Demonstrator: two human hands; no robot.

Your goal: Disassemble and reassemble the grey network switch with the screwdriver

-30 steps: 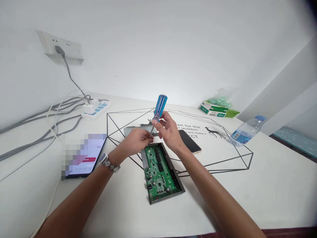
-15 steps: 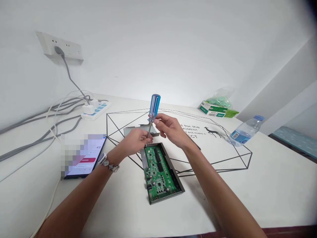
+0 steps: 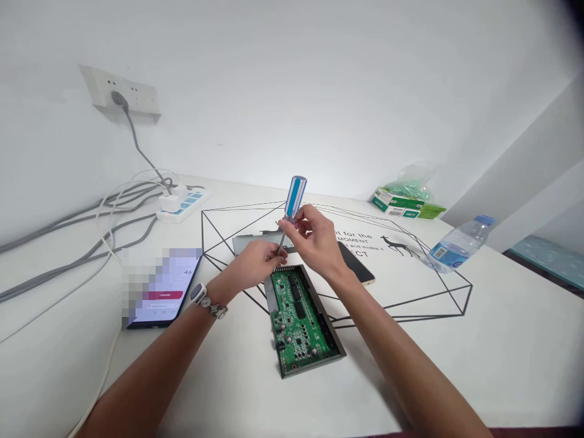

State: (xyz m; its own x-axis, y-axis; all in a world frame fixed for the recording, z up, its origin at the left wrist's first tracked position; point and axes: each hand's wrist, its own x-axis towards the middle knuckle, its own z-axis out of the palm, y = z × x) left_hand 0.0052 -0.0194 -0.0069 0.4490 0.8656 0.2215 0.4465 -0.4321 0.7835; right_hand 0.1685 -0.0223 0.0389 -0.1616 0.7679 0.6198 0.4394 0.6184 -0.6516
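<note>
Leaning slightly further right since the last frame: screwdriver [image 3: 295, 198], pinched low on its handle by right fingers [image 3: 286, 226], probably for steadiness, shaft beside curled left fingers [image 3: 274, 254], contact unclear, just above the circuit board [image 3: 298, 322].

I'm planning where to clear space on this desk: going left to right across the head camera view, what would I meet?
Smartphone, green circuit board, green-and-white box, plastic water bottle
</note>
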